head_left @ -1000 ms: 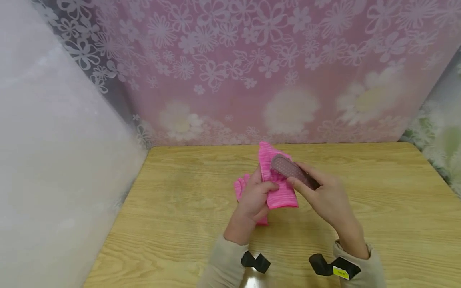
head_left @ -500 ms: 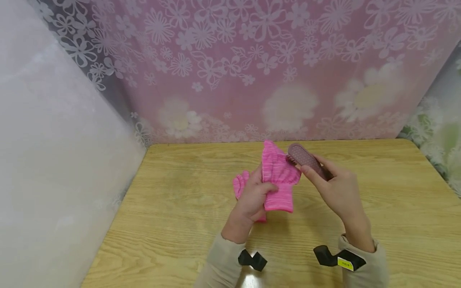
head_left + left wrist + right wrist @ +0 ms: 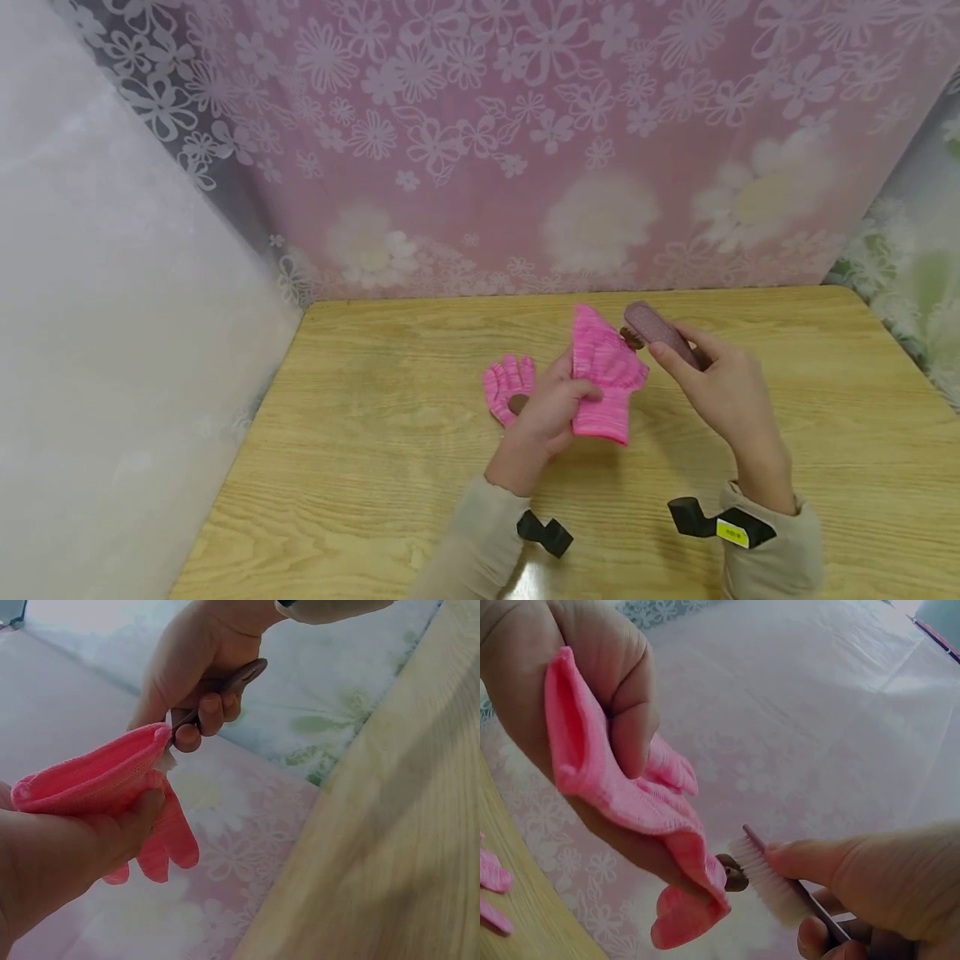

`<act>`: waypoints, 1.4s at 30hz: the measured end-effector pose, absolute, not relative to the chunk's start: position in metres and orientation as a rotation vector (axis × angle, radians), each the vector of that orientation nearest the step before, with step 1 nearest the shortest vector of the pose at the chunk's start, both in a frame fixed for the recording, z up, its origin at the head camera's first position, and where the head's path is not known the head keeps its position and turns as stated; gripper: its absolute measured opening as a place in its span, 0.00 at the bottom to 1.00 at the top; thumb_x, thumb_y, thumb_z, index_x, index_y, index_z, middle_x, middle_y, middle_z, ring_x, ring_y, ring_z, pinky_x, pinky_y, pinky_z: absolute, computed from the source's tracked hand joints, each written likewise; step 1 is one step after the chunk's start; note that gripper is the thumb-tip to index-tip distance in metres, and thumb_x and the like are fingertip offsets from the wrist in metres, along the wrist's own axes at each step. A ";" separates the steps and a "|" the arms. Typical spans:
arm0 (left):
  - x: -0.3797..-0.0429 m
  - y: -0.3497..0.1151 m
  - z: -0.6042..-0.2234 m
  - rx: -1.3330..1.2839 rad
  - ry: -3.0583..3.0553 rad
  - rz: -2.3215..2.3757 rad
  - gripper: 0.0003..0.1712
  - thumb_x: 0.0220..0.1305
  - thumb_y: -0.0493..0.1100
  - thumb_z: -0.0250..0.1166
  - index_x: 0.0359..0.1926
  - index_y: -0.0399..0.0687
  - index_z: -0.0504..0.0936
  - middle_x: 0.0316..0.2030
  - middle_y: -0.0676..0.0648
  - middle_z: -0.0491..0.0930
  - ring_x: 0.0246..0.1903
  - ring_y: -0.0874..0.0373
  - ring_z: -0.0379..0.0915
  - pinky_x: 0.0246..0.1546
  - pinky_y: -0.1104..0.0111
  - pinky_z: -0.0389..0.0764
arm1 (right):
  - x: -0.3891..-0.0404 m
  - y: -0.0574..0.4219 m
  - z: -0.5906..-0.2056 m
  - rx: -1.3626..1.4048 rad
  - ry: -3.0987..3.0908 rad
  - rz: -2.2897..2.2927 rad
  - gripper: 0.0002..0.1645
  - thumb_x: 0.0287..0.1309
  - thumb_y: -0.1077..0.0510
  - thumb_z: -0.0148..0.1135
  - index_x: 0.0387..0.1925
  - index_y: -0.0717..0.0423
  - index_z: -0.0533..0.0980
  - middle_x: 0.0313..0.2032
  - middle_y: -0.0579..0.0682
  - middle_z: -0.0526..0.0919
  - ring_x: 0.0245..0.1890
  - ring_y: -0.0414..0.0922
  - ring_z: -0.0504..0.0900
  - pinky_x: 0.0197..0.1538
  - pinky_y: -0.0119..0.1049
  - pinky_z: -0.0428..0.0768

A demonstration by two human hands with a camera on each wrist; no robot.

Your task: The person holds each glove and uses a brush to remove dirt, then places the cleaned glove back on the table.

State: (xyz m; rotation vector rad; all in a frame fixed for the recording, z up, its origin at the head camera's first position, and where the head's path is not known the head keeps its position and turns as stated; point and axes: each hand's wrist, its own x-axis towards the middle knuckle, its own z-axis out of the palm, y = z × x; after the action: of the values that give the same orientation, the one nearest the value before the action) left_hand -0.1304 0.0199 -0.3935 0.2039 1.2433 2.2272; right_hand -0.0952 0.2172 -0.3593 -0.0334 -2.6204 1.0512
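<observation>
My left hand grips a pink knitted glove above the table, thumb across it near the cuff. In the left wrist view the cuff opening faces up and the glove's fingers hang down. My right hand holds a brush with a mauve dotted back, thumb along one side. Its pale bristles face a brown patch at the glove's edge; whether they touch I cannot tell. Beyond my left hand a second pink glove lies on the table, partly hidden, with a brown spot.
Both gloves are over a wood-grain table. A pink flowered sheet hangs along its back edge, with a pale sheet at the left. Black devices are strapped to both sleeves.
The brush has moved rightward from across the glove's face to its right edge. My left hand has shifted right with the glove, uncovering more of the glove on the table.
</observation>
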 end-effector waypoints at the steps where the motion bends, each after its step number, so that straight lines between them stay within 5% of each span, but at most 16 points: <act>1: -0.132 0.023 -0.395 0.203 1.233 2.220 0.47 0.58 0.22 0.48 0.77 0.52 0.53 0.69 0.42 0.65 0.66 0.47 0.64 0.64 0.58 0.70 | -0.096 0.220 -0.361 -0.037 -2.635 1.053 0.31 0.65 0.44 0.63 0.61 0.61 0.76 0.38 0.68 0.84 0.22 0.44 0.75 0.20 0.33 0.71; 9: -0.136 0.035 -0.407 0.178 1.203 2.219 0.45 0.58 0.23 0.47 0.76 0.51 0.55 0.66 0.40 0.68 0.62 0.46 0.67 0.56 0.61 0.75 | -0.100 0.235 -0.373 -0.095 -2.754 1.033 0.35 0.68 0.40 0.58 0.62 0.65 0.74 0.37 0.68 0.84 0.23 0.45 0.75 0.21 0.35 0.70; 17: -0.138 0.056 -0.427 0.053 1.158 2.235 0.50 0.52 0.21 0.45 0.77 0.51 0.53 0.66 0.38 0.67 0.66 0.43 0.63 0.67 0.52 0.66 | -0.107 0.249 -0.391 -0.130 -2.875 0.988 0.36 0.68 0.38 0.56 0.59 0.66 0.75 0.40 0.66 0.84 0.27 0.48 0.76 0.25 0.37 0.71; 24: -0.140 0.059 -0.438 -0.043 1.213 2.231 0.49 0.49 0.21 0.45 0.75 0.45 0.56 0.62 0.37 0.71 0.60 0.44 0.69 0.62 0.54 0.72 | -0.105 0.268 -0.411 -0.213 -2.989 1.022 0.43 0.68 0.34 0.51 0.61 0.70 0.71 0.50 0.73 0.79 0.38 0.56 0.81 0.30 0.40 0.76; 30: -0.151 0.032 -0.431 -0.056 1.180 2.250 0.48 0.52 0.23 0.43 0.77 0.48 0.49 0.65 0.37 0.67 0.62 0.44 0.65 0.64 0.52 0.69 | -0.106 0.283 -0.425 -0.250 -3.047 1.030 0.43 0.70 0.35 0.50 0.59 0.74 0.72 0.51 0.75 0.78 0.39 0.59 0.81 0.32 0.43 0.77; 36: -0.160 -0.003 -0.411 -0.030 1.172 2.349 0.43 0.59 0.25 0.42 0.75 0.50 0.50 0.59 0.41 0.67 0.49 0.52 0.70 0.42 0.65 0.79 | -0.109 0.292 -0.429 -0.285 -3.096 1.036 0.46 0.70 0.34 0.47 0.62 0.75 0.68 0.56 0.78 0.73 0.48 0.68 0.78 0.40 0.53 0.78; 42: -0.159 -0.013 -0.393 0.070 1.127 2.407 0.35 0.63 0.27 0.43 0.70 0.48 0.56 0.50 0.45 0.69 0.40 0.57 0.70 0.33 0.70 0.79 | -0.111 0.283 -0.418 -0.249 -3.046 1.061 0.46 0.70 0.33 0.47 0.64 0.72 0.67 0.52 0.75 0.77 0.41 0.61 0.81 0.34 0.46 0.78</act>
State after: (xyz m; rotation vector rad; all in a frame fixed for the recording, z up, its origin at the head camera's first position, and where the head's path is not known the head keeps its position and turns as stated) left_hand -0.1585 -0.0132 -0.3926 0.0695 1.1272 2.4073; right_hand -0.1107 0.2828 -0.4177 -0.2488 -3.0460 1.0607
